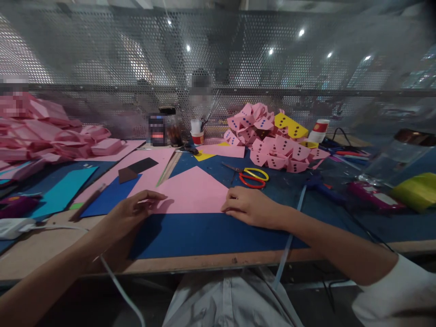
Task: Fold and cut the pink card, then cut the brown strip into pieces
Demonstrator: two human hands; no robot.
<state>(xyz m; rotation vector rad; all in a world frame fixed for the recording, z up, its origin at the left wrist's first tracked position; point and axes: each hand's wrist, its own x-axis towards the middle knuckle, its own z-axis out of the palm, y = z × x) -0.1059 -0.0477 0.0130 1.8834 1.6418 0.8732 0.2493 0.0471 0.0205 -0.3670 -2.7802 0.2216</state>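
Between the left hand and right hand lies a pink sheet; the left, half open, is at its left corner, the right, curled, touches its right edge, whether pinching I cannot tell

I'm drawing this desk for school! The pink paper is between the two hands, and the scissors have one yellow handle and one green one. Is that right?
Not quite: the head view shows the scissors have one yellow handle and one red handle, not green. The pink paper is indeed between the left hand and right hand.
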